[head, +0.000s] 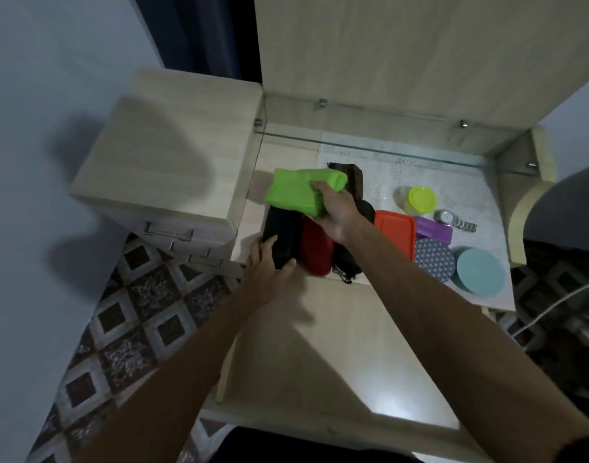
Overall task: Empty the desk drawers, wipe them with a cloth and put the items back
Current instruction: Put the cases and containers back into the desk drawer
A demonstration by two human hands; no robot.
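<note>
desk (336,329) pale matt wood-grain laminate, shelf (370,142) clear glass on shiny metal studs, green cloth (296,192) soft matt fabric, orange lid (395,233) and teal lid (480,270) smooth plastic, watch (453,220) shiny metal, floor (136,312) glossy patterned tile.

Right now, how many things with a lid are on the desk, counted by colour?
Yellow-green jar: 1
Orange box: 1
Purple box: 1
Patterned round tin: 1
Light blue round container: 1
Total: 5
</note>
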